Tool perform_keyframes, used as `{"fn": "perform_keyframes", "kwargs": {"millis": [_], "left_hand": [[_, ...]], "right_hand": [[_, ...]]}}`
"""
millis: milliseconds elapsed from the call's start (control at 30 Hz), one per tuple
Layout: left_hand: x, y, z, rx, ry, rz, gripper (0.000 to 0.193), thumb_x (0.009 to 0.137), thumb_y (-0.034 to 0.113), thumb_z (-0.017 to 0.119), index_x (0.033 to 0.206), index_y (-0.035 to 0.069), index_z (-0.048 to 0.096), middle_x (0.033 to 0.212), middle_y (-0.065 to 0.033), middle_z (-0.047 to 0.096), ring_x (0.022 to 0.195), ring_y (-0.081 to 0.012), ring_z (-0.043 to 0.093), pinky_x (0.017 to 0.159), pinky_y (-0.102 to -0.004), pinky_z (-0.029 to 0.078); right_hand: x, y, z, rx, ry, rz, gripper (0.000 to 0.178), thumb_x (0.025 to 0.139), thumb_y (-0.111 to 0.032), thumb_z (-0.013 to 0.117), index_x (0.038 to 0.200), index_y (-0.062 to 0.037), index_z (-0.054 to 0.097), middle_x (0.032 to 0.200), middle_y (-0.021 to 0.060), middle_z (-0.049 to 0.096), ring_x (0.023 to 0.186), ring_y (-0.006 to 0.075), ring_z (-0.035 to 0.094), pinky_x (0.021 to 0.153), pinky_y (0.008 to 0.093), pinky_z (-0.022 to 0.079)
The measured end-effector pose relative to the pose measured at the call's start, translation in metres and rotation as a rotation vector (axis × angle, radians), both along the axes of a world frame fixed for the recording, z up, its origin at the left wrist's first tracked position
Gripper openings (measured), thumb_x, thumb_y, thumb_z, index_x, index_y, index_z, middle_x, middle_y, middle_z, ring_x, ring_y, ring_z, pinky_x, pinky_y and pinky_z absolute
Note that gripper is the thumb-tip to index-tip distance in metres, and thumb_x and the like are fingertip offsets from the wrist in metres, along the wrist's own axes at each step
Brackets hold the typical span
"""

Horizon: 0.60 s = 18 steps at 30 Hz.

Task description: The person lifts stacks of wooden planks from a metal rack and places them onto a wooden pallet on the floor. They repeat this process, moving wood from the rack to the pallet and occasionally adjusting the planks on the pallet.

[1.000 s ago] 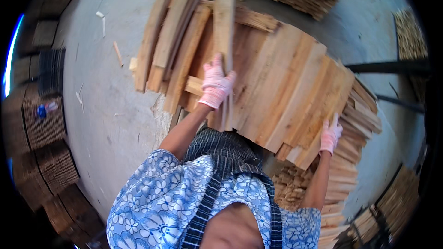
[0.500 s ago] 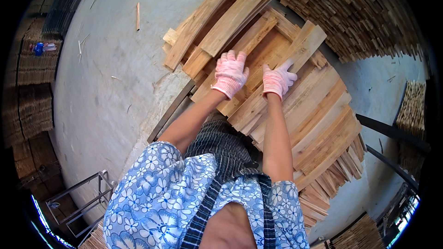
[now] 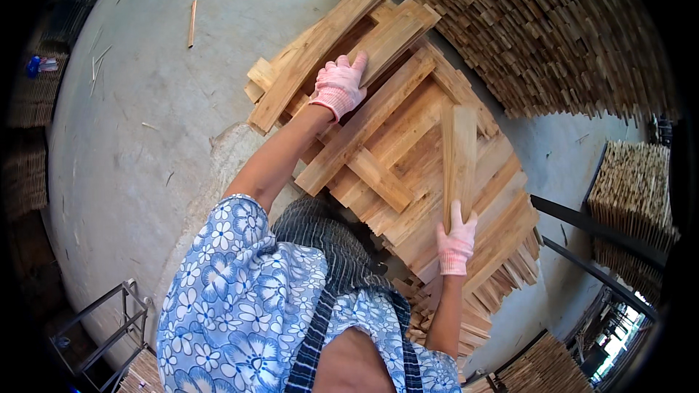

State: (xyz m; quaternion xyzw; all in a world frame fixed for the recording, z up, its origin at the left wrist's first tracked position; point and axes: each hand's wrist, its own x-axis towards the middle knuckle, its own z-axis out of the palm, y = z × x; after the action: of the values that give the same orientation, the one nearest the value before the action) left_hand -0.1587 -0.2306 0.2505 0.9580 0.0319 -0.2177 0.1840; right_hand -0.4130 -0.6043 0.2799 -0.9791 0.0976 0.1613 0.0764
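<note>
Both my hands wear pink-and-white knit gloves. My left hand closes over the near end of a wooden board, which lies on the upper part of a pile of boards. To the right and lower, my right hand grips the near end of another wooden board, its index finger stretched along the wood. That board lies aslant across the pile. Between my hands are a long loose board and a short piece, both resting on the pile. My fingertips are partly hidden on the undersides of the boards.
A large stack of wood strips stands at the far right, with a smaller stack below it. Dark metal bars reach in from the right. A metal frame is at lower left. Wood slivers litter the concrete floor.
My right hand has moved down and toward me, and the board there now lies at a steeper angle. My left hand has shifted up and left onto another board's end.
</note>
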Motion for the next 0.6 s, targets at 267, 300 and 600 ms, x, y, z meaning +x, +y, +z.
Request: {"fn": "perform_keyframes", "kwargs": {"millis": [267, 300, 600], "left_hand": [[0.002, 0.070, 0.012, -0.498, -0.074, 0.283, 0.087, 0.081, 0.034, 0.080, 0.157, 0.015, 0.042, 0.143, -0.0215, 0.054, 0.127, -0.0344, 0.058, 0.108, -0.0405, 0.048], [-0.002, 0.077, 0.018, -0.512, -0.088, 0.287, 0.085, 0.082, 0.030, 0.082, 0.156, 0.015, 0.043, 0.143, -0.0197, 0.056, 0.126, -0.0308, 0.059, 0.106, -0.0389, 0.049], [-0.056, 0.039, 0.046, -0.743, -0.148, 0.221, 0.088, 0.079, 0.029, 0.084, 0.154, 0.006, 0.044, 0.142, -0.0237, 0.057, 0.131, -0.0350, 0.057, 0.114, -0.0399, 0.045]], "right_hand": [[-0.078, -0.042, -0.055, -0.039, 0.094, -0.013, 0.079, 0.087, -0.022, 0.078, 0.157, -0.0287, 0.043, 0.157, 0.0323, 0.034, 0.136, 0.0515, 0.045, 0.113, 0.0515, 0.043], [-0.078, -0.043, -0.057, -0.025, 0.119, -0.023, 0.079, 0.087, -0.022, 0.078, 0.157, -0.0289, 0.043, 0.157, 0.0320, 0.034, 0.136, 0.0511, 0.044, 0.113, 0.0514, 0.043], [-0.079, -0.048, -0.045, 0.010, 0.118, 0.074, 0.075, 0.088, -0.023, 0.077, 0.155, -0.0311, 0.045, 0.156, 0.0293, 0.036, 0.130, 0.0500, 0.049, 0.108, 0.0532, 0.046]]}}
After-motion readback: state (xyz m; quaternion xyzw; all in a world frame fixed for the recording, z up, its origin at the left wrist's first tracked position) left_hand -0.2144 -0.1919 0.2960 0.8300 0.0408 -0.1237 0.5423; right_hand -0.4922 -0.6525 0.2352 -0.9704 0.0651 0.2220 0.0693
